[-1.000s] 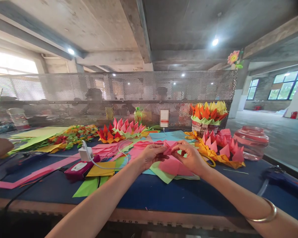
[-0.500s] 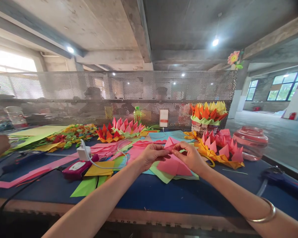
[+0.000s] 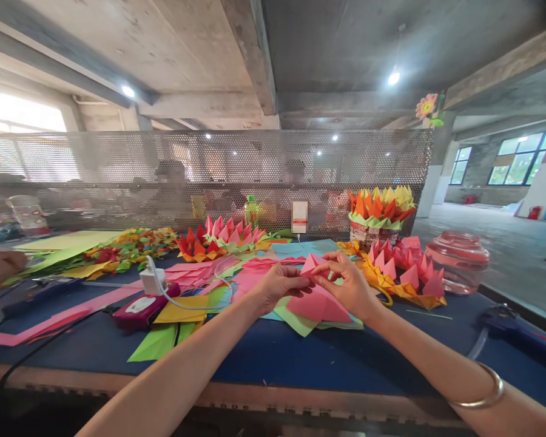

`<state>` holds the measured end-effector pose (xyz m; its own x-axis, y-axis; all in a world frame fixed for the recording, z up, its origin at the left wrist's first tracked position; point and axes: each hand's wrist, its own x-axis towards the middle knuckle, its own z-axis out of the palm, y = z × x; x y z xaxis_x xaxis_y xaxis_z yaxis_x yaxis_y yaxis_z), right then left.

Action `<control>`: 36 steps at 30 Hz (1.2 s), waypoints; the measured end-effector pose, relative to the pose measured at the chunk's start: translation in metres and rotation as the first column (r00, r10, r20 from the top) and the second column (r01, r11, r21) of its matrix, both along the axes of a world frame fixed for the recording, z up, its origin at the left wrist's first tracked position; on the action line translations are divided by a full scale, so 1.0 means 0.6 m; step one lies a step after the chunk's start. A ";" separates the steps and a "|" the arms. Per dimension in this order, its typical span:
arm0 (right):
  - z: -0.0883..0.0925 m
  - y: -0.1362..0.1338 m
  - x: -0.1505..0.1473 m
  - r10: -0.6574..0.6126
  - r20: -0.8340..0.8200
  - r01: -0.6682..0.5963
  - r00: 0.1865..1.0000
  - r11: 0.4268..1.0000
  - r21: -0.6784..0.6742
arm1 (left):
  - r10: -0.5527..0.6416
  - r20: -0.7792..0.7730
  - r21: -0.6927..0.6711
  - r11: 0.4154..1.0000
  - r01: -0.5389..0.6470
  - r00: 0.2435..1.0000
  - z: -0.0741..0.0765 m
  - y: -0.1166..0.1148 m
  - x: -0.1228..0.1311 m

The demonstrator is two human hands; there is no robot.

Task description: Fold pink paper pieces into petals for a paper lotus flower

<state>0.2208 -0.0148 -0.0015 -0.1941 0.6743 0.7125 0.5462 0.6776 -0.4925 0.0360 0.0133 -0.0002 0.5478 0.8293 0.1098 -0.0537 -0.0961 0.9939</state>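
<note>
Paper triangle (image 3: 311,264), pink, is held up off the surface (image 3: 273,361), over the sheets set back from the middle of the near edge. Left hand (image 3: 277,287): narrow, thumb over fingers, pinching the triangle's lower left side. Right hand (image 3: 347,286): thumb and forefinger narrowed at its right side; exact contact too small to tell. Wrists angle inward; 2 opposed pinches presumably keep thin paper taut and leave the tip free, pointing up.

Pink sheets (image 3: 321,305) lie below, over a pale green sheet (image 3: 300,321), likely stacked there for short reach. Toward the right edge, a pink-and-orange petalled piece (image 3: 410,276) rests beside a jar (image 3: 457,265), points upward, probably to avoid crushing. Apparent glue gun (image 3: 521,334) lies at the right edge, seemingly placed apart from the sheets. White plug (image 3: 153,281) stands on a magenta box (image 3: 141,311) left of centre, cable looping over paper. At the left edge: another person's hand (image 3: 2,268); grip, cannot tell.
</note>
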 end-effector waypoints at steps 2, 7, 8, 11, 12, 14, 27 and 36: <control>-0.001 0.001 0.000 0.012 -0.015 -0.012 1.000 1.000 0.004 | -0.008 0.015 -0.012 1.000 0.008 1.000 0.000 0.000 0.000; -0.002 0.003 0.001 0.070 -0.030 -0.070 0.997 0.997 0.016 | -0.029 0.062 -0.052 0.998 0.032 0.998 -0.001 0.000 -0.002; -0.002 0.004 0.001 0.080 -0.030 -0.079 0.996 0.997 0.018 | -0.031 0.070 -0.060 0.998 0.035 0.997 -0.001 0.000 -0.002; -0.002 0.004 0.001 0.093 -0.031 -0.093 0.995 0.996 0.019 | -0.027 0.084 -0.075 0.997 0.033 0.996 -0.003 0.002 -0.003; -0.002 0.003 0.001 0.094 -0.030 -0.093 0.995 0.995 0.019 | -0.024 0.087 -0.076 0.997 0.031 0.996 -0.003 0.003 -0.003; 0.000 0.002 0.000 0.093 -0.025 -0.092 0.995 0.995 0.022 | -0.018 0.092 -0.079 0.997 0.025 0.996 -0.003 0.004 -0.003; 0.007 -0.003 -0.001 0.077 0.025 -0.077 0.997 0.997 0.026 | -0.020 0.112 -0.093 0.995 0.030 0.994 0.000 0.002 -0.002; 0.012 -0.007 0.002 0.005 0.121 -0.013 0.993 0.998 0.059 | -0.018 0.121 -0.092 0.995 0.029 0.992 -0.002 0.003 -0.001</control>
